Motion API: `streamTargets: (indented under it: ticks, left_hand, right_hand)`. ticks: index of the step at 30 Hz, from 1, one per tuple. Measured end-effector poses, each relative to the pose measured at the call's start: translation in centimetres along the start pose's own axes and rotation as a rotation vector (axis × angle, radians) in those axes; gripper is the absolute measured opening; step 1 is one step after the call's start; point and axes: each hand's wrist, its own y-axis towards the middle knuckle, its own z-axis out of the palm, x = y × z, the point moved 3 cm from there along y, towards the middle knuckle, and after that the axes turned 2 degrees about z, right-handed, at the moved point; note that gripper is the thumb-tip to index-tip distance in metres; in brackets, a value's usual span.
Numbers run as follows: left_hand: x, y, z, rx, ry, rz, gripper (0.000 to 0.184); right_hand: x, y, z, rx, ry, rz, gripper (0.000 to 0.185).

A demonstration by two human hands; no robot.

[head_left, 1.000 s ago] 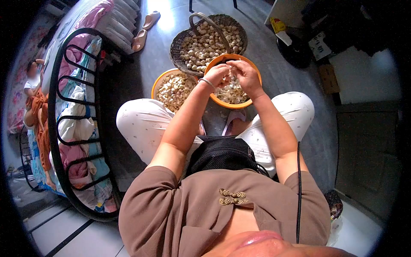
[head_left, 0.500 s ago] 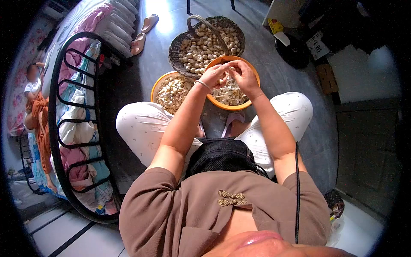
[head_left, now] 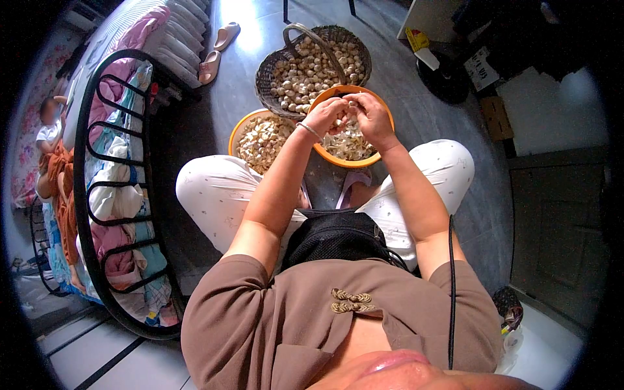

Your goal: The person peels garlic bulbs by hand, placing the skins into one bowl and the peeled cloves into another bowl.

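Observation:
My left hand (head_left: 325,117) and my right hand (head_left: 373,122) meet over an orange basin (head_left: 383,155) of pale garlic skins (head_left: 351,144). Both are closed, fingers curled towards each other around garlic (head_left: 340,121), mostly hidden by the fingers. Just behind them, a dark wicker basket (head_left: 261,77) with an arched handle holds many whole garlic bulbs (head_left: 305,75). To the left, a second orange basin (head_left: 234,133) is filled with loose garlic cloves (head_left: 263,140).
My knees in white trousers (head_left: 218,195) flank the basins. A black metal bed frame (head_left: 81,188) with bedding stands left, where another person (head_left: 52,130) sits. Pale shoes (head_left: 218,55) lie on the grey floor (head_left: 403,71). A black round object (head_left: 445,81) sits at right.
My fingers have curled in closer, and my right hand's raised knuckles have dropped slightly. The basket and basins stay in place.

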Motion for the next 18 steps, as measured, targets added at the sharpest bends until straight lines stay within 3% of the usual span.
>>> streamTargets:
  ticks: [2,4,6,10,18]
  left_hand:
    - [0.0,0.1,-0.2,0.077,-0.140,-0.065,0.023]
    - [0.2,0.0,-0.1,0.153,-0.279,-0.132,0.023]
    - [0.4,0.0,-0.3,0.051,-0.319,-0.171,0.023]
    - [0.1,0.1,-0.2,0.044,-0.382,-0.170,0.021]
    - [-0.4,0.1,-0.4,-0.028,-0.256,-0.122,0.009]
  right_hand:
    - [0.0,0.0,-0.1,-0.016,0.000,0.008,0.022]
    - [-0.7,0.0,-0.2,-0.046,0.235,0.195,0.019]
    - [-0.8,0.1,-0.1,-0.051,0.281,0.184,0.019]
    - [-0.1,0.2,-0.3,-0.017,0.279,0.108,0.021]
    - [-0.1,0.0,-0.1,-0.001,0.310,0.067,0.016]
